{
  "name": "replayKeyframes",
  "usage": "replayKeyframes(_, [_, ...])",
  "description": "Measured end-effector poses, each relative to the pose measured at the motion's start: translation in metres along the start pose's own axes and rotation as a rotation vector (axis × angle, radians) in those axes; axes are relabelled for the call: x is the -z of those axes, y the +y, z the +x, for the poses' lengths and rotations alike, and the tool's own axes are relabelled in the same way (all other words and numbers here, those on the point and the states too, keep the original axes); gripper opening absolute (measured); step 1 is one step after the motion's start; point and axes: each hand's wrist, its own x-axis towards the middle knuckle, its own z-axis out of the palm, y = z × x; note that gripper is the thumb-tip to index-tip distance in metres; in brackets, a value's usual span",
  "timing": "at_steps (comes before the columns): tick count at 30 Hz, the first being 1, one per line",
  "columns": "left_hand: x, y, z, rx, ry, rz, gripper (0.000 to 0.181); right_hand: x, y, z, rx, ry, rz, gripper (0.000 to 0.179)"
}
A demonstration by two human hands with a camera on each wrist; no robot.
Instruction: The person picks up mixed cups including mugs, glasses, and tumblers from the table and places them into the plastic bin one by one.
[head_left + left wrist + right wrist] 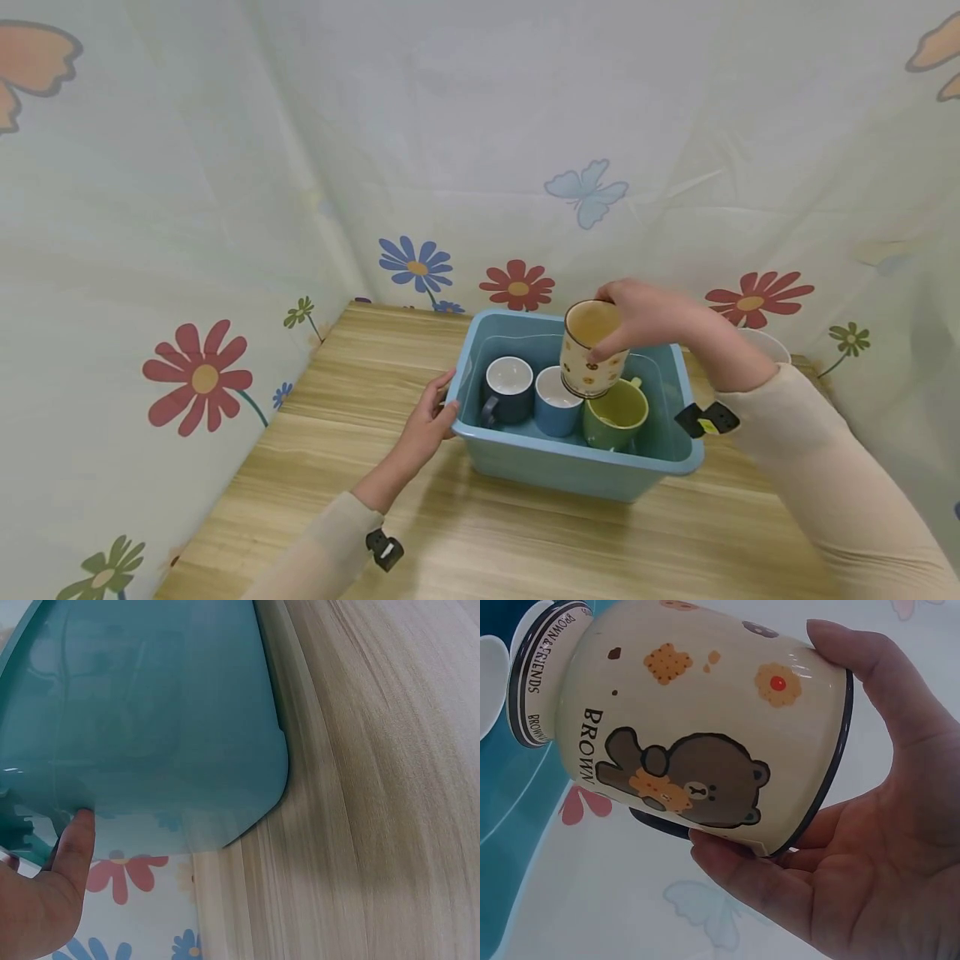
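Note:
My right hand [645, 317] holds a cream mug [581, 358] by its upper part, over the light blue plastic bin [577, 467]. In the right wrist view the mug [682, 712] has a dark rim, cookie prints and a brown bear; thumb and fingers grip it at the rim end. Inside the bin stand a dark navy mug [510, 400], a blue mug [557, 412] and a green mug [615, 421]. The cream mug overlaps the blue and green ones. At the bin's left end, my left hand [431, 421] grips the rim, thumb against the outer wall in the left wrist view.
A wooden table [330, 450] carries the bin. Behind my right forearm a white rounded rim [765, 343] shows partly. White cloth with flowers and butterflies [480, 150] hangs behind and beside the table.

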Motion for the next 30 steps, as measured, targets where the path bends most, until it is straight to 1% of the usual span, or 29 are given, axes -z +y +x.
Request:
replayKeyframes(8, [0.001, -0.001, 0.0, 0.008, -0.012, 0.003, 0.055, -0.016, -0.008, 0.013, 0.016, -0.029, -0.017, 0.075])
replayKeyframes(17, [0.0, -0.001, 0.0, 0.01, -0.006, 0.002, 0.056, -0.031, -0.015, 0.025, 0.029, -0.058, -0.027, 0.081])
replayKeyframes(26, [0.001, -0.003, 0.001, 0.014, -0.007, 0.004, 0.056, -0.047, -0.014, 0.04, 0.045, -0.093, -0.012, 0.079])
replayKeyframes(30, [0.002, -0.004, 0.001, 0.007, -0.008, -0.002, 0.056, -0.053, -0.016, 0.046, 0.058, -0.115, -0.014, 0.077])
